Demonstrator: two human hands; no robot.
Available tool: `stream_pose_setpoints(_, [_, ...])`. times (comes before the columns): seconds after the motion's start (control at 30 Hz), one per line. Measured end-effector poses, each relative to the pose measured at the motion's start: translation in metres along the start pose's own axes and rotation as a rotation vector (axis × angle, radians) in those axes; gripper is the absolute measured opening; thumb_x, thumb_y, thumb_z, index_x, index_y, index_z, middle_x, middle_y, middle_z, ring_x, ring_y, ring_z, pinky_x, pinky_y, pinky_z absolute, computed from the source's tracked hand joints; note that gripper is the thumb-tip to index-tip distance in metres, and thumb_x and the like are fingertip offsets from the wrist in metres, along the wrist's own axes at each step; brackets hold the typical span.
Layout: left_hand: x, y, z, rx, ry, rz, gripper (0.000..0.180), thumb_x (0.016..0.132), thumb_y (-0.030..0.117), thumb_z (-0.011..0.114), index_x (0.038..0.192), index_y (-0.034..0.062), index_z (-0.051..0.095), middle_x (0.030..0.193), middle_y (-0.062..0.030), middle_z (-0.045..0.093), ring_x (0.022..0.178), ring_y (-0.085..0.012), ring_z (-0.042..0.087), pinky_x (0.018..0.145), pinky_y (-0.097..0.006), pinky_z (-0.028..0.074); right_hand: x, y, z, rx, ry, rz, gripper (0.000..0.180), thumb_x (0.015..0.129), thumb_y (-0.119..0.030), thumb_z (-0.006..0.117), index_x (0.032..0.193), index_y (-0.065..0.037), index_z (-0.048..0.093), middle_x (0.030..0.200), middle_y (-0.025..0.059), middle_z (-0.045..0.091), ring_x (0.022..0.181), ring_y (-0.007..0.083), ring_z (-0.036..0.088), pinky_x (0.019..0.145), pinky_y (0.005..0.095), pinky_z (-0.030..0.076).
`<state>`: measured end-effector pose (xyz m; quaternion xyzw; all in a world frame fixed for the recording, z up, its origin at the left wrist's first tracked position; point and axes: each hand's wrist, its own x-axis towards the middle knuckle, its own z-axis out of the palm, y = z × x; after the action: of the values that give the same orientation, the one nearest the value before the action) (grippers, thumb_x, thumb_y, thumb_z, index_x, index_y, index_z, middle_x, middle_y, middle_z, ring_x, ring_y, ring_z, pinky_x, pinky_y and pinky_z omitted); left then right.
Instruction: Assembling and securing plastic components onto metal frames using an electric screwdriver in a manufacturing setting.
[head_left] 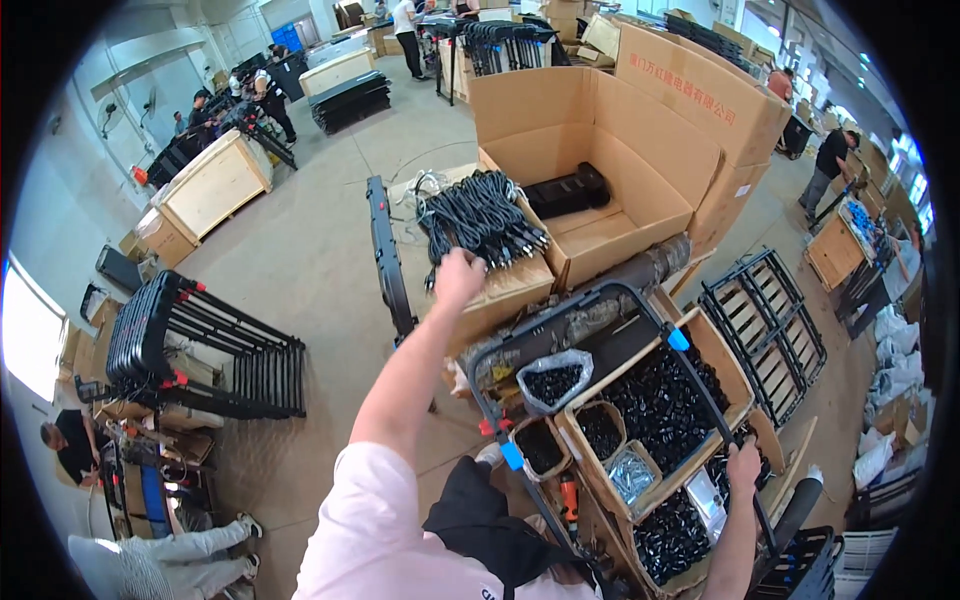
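My left hand (pixel 460 277) reaches to the near edge of a heap of black cables (pixel 480 215) with plug ends, lying on a cardboard-covered surface. Its fingers are curled in at the cables and appear closed on one; the fingertips are partly hidden. My right hand (pixel 743 465) is closed round the side tube of a black metal frame (pixel 560 312) with blue and red clips. The frame lies tilted over wooden trays of small parts. Beneath it are black plastic parts (pixel 660 400), silvery screws (pixel 632 474) and a plastic bag of dark pieces (pixel 555 382).
A large open carton (pixel 640 190) holding a black part stands beyond the cables. Stacked black frames (pixel 210 345) stand at left, and a black slatted frame (pixel 765 330) leans at right. A red-handled tool (pixel 569 500) hangs near my legs. Other people work farther off.
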<state>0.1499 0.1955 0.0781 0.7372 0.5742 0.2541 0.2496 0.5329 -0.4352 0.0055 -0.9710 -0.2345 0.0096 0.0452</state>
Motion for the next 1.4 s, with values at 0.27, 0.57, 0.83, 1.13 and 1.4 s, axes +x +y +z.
stream_pose_setpoints(0.27, [0.177,-0.003,0.019,0.504,-0.275,-0.265,0.047,0.099,0.028,0.061,0.137,0.0010,0.067,0.145,-0.0187,0.065,0.131,-0.0327,0.066,0.102,-0.047,0.057,-0.102,-0.073,-0.022,0.062,-0.119,0.245,0.051,0.090,-0.024,0.070,0.134,0.001,0.061,0.101,0.0258,0.074,0.099,0.0454,0.071,0.090,0.0515,0.055])
stream_pose_setpoints(0.57, [0.249,-0.021,-0.022,-0.466,-0.183,-0.436,0.022,0.084,0.015,0.068,0.098,-0.0019,0.074,0.091,-0.0129,0.072,0.071,-0.0263,0.071,0.064,-0.039,0.060,-0.191,-0.173,-0.050,0.317,-0.195,0.281,0.040,0.089,-0.027,0.071,0.117,0.000,0.074,0.093,0.0223,0.076,0.088,0.0375,0.075,0.081,0.0449,0.057])
stream_pose_setpoints(0.83, [0.132,0.090,-0.093,-1.108,0.050,0.204,0.045,0.100,0.027,0.069,0.126,-0.0026,0.050,0.084,-0.0064,0.061,0.070,-0.0159,0.061,0.064,-0.030,0.050,-0.228,-0.233,-0.082,0.464,-0.114,0.224,0.039,0.091,-0.025,0.070,0.119,0.002,0.074,0.095,0.0217,0.078,0.088,0.0306,0.077,0.082,0.0383,0.058])
stream_pose_setpoints(1.13, [-0.114,0.102,-0.099,-1.171,-1.162,0.383,0.029,0.113,0.027,0.047,0.116,0.0027,0.062,0.083,-0.0049,0.064,0.075,-0.0157,0.062,0.072,-0.031,0.050,-0.235,-0.317,-0.167,1.052,0.084,-0.084,0.041,0.105,-0.032,0.061,0.126,0.000,0.073,0.103,0.0080,0.077,0.088,0.0135,0.068,0.084,0.0310,0.056])
stream_pose_setpoints(1.4, [-0.328,0.019,-0.060,-0.678,-1.596,0.555,0.037,0.116,0.033,0.044,0.122,0.0005,0.062,0.097,-0.0062,0.069,0.089,-0.0160,0.068,0.084,-0.031,0.054,-0.249,-0.311,-0.154,1.565,0.262,0.175,0.054,0.112,-0.047,0.047,0.132,-0.002,0.070,0.121,0.0099,0.077,0.109,0.0144,0.066,0.091,0.0321,0.046])
